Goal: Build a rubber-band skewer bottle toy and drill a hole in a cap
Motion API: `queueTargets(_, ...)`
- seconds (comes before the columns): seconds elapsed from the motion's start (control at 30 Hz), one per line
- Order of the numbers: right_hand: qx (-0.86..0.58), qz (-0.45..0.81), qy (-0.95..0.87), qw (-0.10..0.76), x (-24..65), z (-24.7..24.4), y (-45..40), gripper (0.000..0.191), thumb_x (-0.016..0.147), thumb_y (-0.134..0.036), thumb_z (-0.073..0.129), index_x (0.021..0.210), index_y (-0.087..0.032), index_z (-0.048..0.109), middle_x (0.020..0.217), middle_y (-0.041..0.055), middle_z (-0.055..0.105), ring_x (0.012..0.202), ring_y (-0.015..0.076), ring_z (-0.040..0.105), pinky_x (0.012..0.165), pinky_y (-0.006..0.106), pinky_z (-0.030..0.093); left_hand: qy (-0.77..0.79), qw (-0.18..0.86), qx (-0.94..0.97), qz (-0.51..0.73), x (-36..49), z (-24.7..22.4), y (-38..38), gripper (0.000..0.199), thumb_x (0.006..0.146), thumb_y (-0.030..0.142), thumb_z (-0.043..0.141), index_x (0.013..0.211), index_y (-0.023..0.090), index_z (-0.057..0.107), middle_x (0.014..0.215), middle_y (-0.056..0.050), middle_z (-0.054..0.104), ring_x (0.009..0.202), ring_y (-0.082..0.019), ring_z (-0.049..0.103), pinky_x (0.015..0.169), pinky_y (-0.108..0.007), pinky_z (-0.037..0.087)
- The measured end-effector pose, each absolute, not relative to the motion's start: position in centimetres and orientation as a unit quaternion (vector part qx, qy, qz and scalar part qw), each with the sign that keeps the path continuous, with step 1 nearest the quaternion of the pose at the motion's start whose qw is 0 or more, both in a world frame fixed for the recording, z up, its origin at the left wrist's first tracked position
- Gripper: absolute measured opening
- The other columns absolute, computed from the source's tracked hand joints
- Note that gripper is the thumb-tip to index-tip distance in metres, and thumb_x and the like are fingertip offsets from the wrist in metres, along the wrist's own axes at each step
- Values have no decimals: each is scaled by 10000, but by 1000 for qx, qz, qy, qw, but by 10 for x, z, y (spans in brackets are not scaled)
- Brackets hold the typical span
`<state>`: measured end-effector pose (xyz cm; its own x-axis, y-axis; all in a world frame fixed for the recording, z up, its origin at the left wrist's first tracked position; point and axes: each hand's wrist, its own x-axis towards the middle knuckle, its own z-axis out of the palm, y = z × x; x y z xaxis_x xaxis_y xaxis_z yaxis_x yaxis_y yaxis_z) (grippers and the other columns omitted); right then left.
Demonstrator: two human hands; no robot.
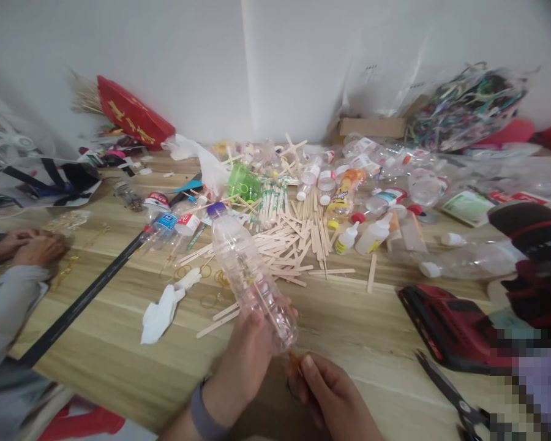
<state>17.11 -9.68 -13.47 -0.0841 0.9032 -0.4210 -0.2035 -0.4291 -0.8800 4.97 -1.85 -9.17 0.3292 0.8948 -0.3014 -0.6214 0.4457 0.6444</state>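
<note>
Clear bottle [237,245] lies tilted in the left hand [261,327].

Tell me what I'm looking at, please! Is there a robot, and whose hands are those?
There's no robot here. This one picture comes from a camera on a person's head, looking forward and down, so you see roughly what they see.

The two hands at the bottom middle are theirs. The left hand holds a clear plastic bottle with a purple cap. The right hand pinches something small and orange by the bottle's bottom end; it's too blurry to name.

On the wooden table lie flat wooden sticks, more plastic bottles, a crumpled white tissue and scissors. The hands at the far left belong to somebody else.
</note>
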Motion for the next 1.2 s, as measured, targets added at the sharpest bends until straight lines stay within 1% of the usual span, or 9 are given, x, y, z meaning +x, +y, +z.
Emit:
queueTargets(0.13,-538,617,-319,477,170,-134,-98,543,701,-711,703,725,-187,564,610,-61,392,543,90,309,505,216,278,314,788,204,489,49,-90,-17,721,596,555,854,1190,234,602,979,-74,724,869,-227,682,730,-318,506)
queueTargets(0.3,-560,559,-349,502,170,-136,-99,467,750,-647,705,662,-197,615,655,-24,482,647,138,434,634,252,363,296,800,191,485,48,-89,-16,669,592,537,862,1141,234,630,976,-71,720,864,-225,687,712,-308,510)
queueTargets(0.4,-576,507,-375,520,173,-139,-99,442,750,-648,702,645,-219,684,898,47,610,919,217,566,845,303,411,289,802,187,488,48,-89,-16,649,595,529,863,1131,238,641,970,-65,720,857,-223,687,707,-306,513)
queueTargets(0.5,-574,501,-413,499,179,-140,-99,445,814,-651,628,678,-237,716,1100,88,623,1118,273,554,971,349,390,286,801,184,492,48,-88,-17,623,590,511,872,1109,242,657,955,-61,725,856,-223,687,709,-308,520)
queueTargets(0.67,-561,507,-483,443,186,-135,-101,452,954,-572,440,817,-237,711,1042,92,674,1002,253,611,904,347,439,291,801,177,492,48,-86,-17,654,551,519,889,1104,248,667,951,-70,737,850,-229,693,708,-308,526)
queueTargets(0.83,-571,502,-461,457,185,-135,-105,324,869,-541,604,827,-222,638,836,37,667,812,213,595,750,283,460,302,796,178,493,48,-85,-18,684,564,528,880,1147,257,646,968,-74,732,849,-231,695,687,-302,520)
queueTargets(0.93,-572,512,-480,424,185,-138,-106,363,908,-545,536,782,-211,598,743,12,609,716,181,538,668,253,426,289,800,185,492,49,-86,-20,646,592,530,864,1133,252,650,967,-66,726,855,-226,690,678,-295,514)
queueTargets(1.1,-564,517,-510,393,183,-138,-104,493,973,-584,357,788,-207,614,734,17,596,712,177,524,671,258,401,282,799,195,494,50,-86,-19,665,583,533,868,1140,243,649,964,-66,725,865,-231,685,713,-310,514)
queueTargets(1.2,-557,540,-470,421,179,-135,-105,470,919,-631,457,813,-202,618,750,13,587,729,176,521,685,258,404,286,791,197,503,50,-86,-17,660,582,536,868,1130,240,651,947,-65,729,853,-224,687,727,-306,513)
